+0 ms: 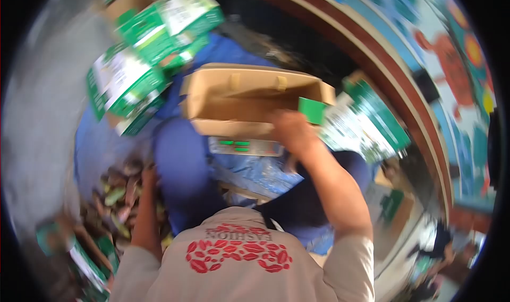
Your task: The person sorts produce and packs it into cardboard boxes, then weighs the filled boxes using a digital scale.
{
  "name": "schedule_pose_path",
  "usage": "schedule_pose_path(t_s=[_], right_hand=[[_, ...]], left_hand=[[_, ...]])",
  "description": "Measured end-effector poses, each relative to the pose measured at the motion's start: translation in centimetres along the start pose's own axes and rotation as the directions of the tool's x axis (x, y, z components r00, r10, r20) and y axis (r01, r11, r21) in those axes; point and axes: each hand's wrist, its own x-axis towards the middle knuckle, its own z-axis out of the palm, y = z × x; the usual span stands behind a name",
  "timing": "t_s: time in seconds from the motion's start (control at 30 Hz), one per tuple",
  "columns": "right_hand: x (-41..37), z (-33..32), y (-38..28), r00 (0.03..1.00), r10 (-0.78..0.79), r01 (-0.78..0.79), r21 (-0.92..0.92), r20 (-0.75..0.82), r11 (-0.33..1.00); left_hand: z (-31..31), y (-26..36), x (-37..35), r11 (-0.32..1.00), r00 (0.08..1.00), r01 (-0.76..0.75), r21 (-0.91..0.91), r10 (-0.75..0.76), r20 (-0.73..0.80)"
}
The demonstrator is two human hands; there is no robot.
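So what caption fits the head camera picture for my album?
Right hand at an open cardboard box; left hand in a brown-green heap.

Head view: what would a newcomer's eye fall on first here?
An open cardboard box sits at centre, with the right hand at its near rim beside a small green carton. Green-and-white cartons are heaped at upper left. At lower left, the left hand is at a pile of brown and green pieces, too blurred to identify.
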Motion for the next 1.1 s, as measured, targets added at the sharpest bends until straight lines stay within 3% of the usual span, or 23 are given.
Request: schedule_pose_path(t_s=[0.03,0.07,0.17,0.33,0.57,0.6,0.7,0.8,0.9,1.0,1.1], right_hand=[[-0.2,0.0,0.3,1.0,0.011,-0.01,0.065,-0.017,0.998],[-0.3,0.4,0.4,0.999,0.034,-0.032,0.078,-0.035,0.996],[0.1,-1.7,-0.3,0.998,-0.02,0.028,0.155,-0.056,0.988],[1.2,-2.1,-0.9,0.996,-0.024,0.018,0.08,0.083,0.997],[2.5,-1.7,-1.2,0.988,-0.075,0.075,0.005,0.135,0.997],[2.7,-1.6,-1.2,0.987,-0.073,0.072,0.008,0.143,0.997],[3.1,-1.4,-1.4,0.985,-0.058,0.053,0.033,0.165,0.998],[3.5,-1.4,-1.7,0.982,-0.047,0.034,0.073,0.185,0.997],[3.8,-1.1,-1.8,0.978,-0.056,0.042,0.075,0.201,0.996],[3.9,-0.9,-1.8,0.978,-0.067,0.055,0.065,0.198,0.996],[3.7,-0.8,-1.8,0.982,-0.082,0.073,0.055,0.173,0.996]], left_hand=[[0.8,0.3,-1.9,0.991,0.992,0.125,0.048,-0.123,-0.04],[0.4,0.1,-3.6,0.992,0.996,0.018,0.129,-0.006,-0.092],[0.3,-4.0,-5.2,0.96,0.994,0.065,0.274,-0.039,-0.1],[-2.2,-4.3,-10.6,0.891,0.891,0.449,0.067,-0.44,-0.115],[-0.4,-11.4,-12.6,0.802,0.826,0.563,0.198,-0.549,-0.128],[0.9,-14.2,-12.3,0.832,0.863,0.504,0.23,-0.496,-0.099],[0.0,-8.0,-13.1,0.828,0.846,0.466,0.311,-0.52,0.117],[2.4,-8.5,-13.9,0.893,0.922,0.284,0.348,-0.354,0.158],[2.5,-4.2,-15.1,0.768,0.873,0.211,0.604,-0.427,0.237],[5.0,-7.5,-15.6,0.624,0.928,0.005,0.781,-0.293,0.228],[5.3,-7.8,-15.8,0.617,0.943,-0.014,0.787,-0.253,0.215]])
